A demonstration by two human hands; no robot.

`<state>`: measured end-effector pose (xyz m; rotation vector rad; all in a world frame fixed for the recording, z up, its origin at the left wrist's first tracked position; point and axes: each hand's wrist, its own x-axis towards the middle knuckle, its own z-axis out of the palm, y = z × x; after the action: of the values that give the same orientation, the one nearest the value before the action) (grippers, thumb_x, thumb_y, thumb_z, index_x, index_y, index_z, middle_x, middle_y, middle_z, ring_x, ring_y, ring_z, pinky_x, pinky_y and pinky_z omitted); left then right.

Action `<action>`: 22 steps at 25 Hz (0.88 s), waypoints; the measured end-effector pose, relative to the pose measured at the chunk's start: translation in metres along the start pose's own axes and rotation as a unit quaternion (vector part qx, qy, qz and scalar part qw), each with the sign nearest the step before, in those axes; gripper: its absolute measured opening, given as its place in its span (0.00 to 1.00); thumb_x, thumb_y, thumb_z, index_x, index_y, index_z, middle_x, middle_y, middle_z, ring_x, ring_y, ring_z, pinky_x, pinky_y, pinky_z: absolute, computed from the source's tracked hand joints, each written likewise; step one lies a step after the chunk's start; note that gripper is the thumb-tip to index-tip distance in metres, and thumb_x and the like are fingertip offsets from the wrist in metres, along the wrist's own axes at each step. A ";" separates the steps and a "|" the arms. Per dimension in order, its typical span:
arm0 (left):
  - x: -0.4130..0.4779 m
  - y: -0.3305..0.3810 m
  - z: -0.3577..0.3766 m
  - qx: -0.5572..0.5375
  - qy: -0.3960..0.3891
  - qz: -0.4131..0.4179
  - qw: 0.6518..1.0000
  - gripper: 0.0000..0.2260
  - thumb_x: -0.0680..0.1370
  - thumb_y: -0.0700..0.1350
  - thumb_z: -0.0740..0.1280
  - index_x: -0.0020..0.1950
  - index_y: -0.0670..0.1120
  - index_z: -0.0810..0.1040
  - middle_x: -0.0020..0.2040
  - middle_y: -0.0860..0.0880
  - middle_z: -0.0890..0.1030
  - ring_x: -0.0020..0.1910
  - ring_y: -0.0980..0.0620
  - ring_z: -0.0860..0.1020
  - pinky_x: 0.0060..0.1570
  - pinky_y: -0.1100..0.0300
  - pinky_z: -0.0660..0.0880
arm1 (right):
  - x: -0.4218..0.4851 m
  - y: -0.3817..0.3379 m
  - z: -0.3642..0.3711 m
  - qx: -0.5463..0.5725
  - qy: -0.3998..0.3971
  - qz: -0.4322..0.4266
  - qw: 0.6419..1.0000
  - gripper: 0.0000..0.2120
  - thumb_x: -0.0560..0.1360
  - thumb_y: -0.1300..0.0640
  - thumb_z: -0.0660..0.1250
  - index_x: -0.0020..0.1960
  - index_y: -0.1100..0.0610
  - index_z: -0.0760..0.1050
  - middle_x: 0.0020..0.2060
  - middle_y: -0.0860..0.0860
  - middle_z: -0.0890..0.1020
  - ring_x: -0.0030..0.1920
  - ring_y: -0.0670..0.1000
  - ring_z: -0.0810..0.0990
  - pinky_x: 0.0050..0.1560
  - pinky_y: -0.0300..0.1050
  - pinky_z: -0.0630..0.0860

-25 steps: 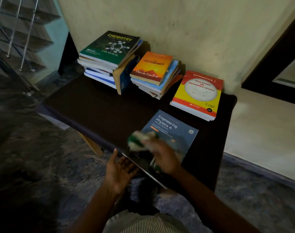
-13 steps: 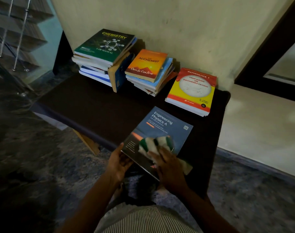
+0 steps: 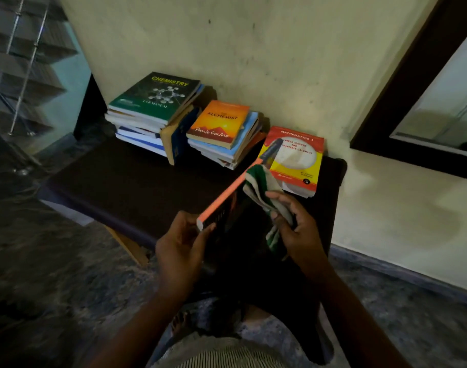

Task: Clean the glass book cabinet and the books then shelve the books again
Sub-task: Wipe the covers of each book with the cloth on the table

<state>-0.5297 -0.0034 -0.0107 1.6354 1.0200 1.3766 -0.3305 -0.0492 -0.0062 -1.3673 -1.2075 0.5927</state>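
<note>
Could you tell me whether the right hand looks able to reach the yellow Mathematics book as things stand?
Probably yes: the Mathematics book lies uncovered just beyond the right hand, no other book between. That hand grips the cloth, though, so grasping looks awkward.

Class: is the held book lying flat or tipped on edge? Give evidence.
Tipped on edge: the book shows its orange spine uppermost, left hand gripping its near end, right hand holding a cloth beside it.

I read CHEMISTRY and LAB MANUAL on the green book (image 3: 158,98) topping the left stack. The orange book (image 3: 220,123) atop the middle stack says ALCHEMIST, Paulo Coelho. The red-and-yellow book (image 3: 298,160) shows MATHEMATICS 1, LINEAR ALGEBRA AND, then VARIABLE CALCULUS. I cannot read the held book's (image 3: 227,192) dark cover.
</note>
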 end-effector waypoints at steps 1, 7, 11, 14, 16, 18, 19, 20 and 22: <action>-0.002 -0.007 -0.003 0.066 -0.013 0.062 0.996 0.06 0.73 0.44 0.67 0.44 0.56 0.73 0.42 0.56 0.81 0.38 0.64 0.78 0.37 0.72 0.73 | 0.002 -0.001 0.000 0.001 -0.001 -0.004 1.000 0.16 0.76 0.62 0.61 0.59 0.46 0.75 0.59 0.40 0.77 0.59 0.50 0.77 0.57 0.44 0.74; -0.023 -0.107 -0.025 0.285 -0.235 0.242 0.897 0.13 0.82 0.49 0.53 0.62 0.47 0.71 0.61 0.46 0.78 0.65 0.50 0.70 0.70 0.62 0.60 | -0.019 0.027 0.008 -0.040 -0.059 0.141 0.987 0.21 0.76 0.69 0.61 0.53 0.42 0.73 0.57 0.48 0.79 0.44 0.36 0.79 0.43 0.26 0.72; -0.047 -0.131 -0.027 0.359 -0.280 0.233 0.859 0.20 0.76 0.48 0.59 0.69 0.50 0.66 0.67 0.44 0.73 0.72 0.51 0.61 0.72 0.47 0.54 | -0.027 0.039 0.011 -0.081 -0.069 0.164 0.981 0.17 0.77 0.67 0.61 0.56 0.46 0.74 0.58 0.45 0.77 0.57 0.38 0.74 0.52 0.25 0.68; -0.046 -0.119 -0.035 0.336 -0.253 0.092 0.902 0.31 0.73 0.57 0.63 0.74 0.59 0.56 0.74 0.47 0.60 0.74 0.48 0.54 0.70 0.44 0.57 | -0.014 0.037 0.020 -0.099 -0.074 0.139 0.983 0.17 0.76 0.69 0.60 0.57 0.49 0.75 0.57 0.47 0.77 0.58 0.42 0.74 0.53 0.22 0.66; -0.043 -0.101 -0.037 0.218 -0.187 -0.094 0.953 0.34 0.73 0.59 0.67 0.74 0.56 0.56 0.74 0.47 0.60 0.71 0.51 0.60 0.65 0.66 0.64 | 0.005 0.036 0.030 -0.101 -0.081 0.117 0.985 0.16 0.77 0.70 0.59 0.59 0.54 0.75 0.56 0.48 0.78 0.51 0.41 0.78 0.49 0.24 0.70; -0.036 -0.082 -0.034 0.020 -0.083 -0.305 0.949 0.21 0.76 0.52 0.65 0.68 0.52 0.65 0.66 0.45 0.73 0.57 0.54 0.75 0.44 0.72 0.74 | 0.036 0.047 0.039 -0.133 -0.073 0.106 0.983 0.17 0.76 0.71 0.59 0.60 0.56 0.75 0.57 0.50 0.78 0.46 0.41 0.79 0.46 0.30 0.73; -0.031 -0.075 -0.030 -0.079 -0.051 -0.404 0.910 0.13 0.79 0.49 0.61 0.63 0.49 0.70 0.56 0.45 0.80 0.47 0.53 0.80 0.37 0.68 0.76 | 0.054 0.059 0.044 -0.181 -0.059 0.081 0.978 0.17 0.76 0.70 0.60 0.60 0.56 0.75 0.58 0.52 0.78 0.51 0.44 0.79 0.50 0.34 0.73; -0.027 -0.073 -0.028 -0.138 -0.036 -0.476 0.868 0.10 0.81 0.47 0.58 0.58 0.46 0.74 0.47 0.46 0.84 0.40 0.52 0.82 0.34 0.61 0.77 | 0.072 0.074 0.048 -0.230 -0.057 0.057 0.970 0.18 0.75 0.69 0.61 0.62 0.56 0.75 0.59 0.54 0.77 0.57 0.49 0.77 0.55 0.39 0.72; -0.019 -0.071 -0.027 -0.179 -0.026 -0.544 0.819 0.12 0.81 0.48 0.56 0.54 0.44 0.76 0.42 0.46 0.84 0.40 0.48 0.81 0.41 0.52 0.77 | 0.099 0.105 0.057 -0.311 -0.098 0.058 0.943 0.20 0.76 0.64 0.62 0.68 0.55 0.70 0.63 0.59 0.73 0.64 0.60 0.71 0.61 0.51 0.70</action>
<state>-0.5657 0.0084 -0.0792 0.5577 1.2538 0.6408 -0.3144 0.0826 -0.0864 -1.9539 -1.5637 0.4487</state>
